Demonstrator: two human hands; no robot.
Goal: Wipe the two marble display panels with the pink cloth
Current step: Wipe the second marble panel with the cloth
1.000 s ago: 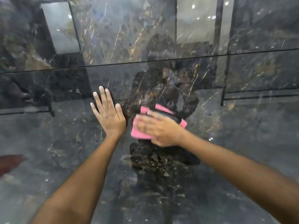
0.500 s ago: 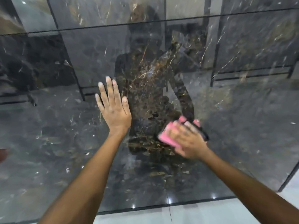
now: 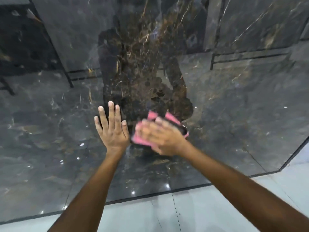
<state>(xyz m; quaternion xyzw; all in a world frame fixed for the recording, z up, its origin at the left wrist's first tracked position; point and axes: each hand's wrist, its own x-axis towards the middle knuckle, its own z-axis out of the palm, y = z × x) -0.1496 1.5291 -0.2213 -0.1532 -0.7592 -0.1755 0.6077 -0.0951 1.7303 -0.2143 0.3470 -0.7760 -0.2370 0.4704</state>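
A glossy dark marble panel [image 3: 50, 131] with brown and white veins fills most of the view and stands upright on the floor. My left hand [image 3: 112, 129] rests flat on it, fingers spread upward. Just to its right, my right hand [image 3: 160, 136] presses the pink cloth [image 3: 168, 118] against the lower middle of the panel; the hand is blurred. Pink corners of the cloth stick out above and left of the fingers. A second marble panel [image 3: 287, 114] angles off at the far right.
The panel's bottom edge meets a pale grey tiled floor [image 3: 184, 213] along the lower part of the view. The polished surface reflects a person, dark frames and ceiling lights.
The view has tilted down, so the panel's bottom edge and the floor now show. My right hand with the cloth has swept down, right, then back beside the left hand, which stays flat.
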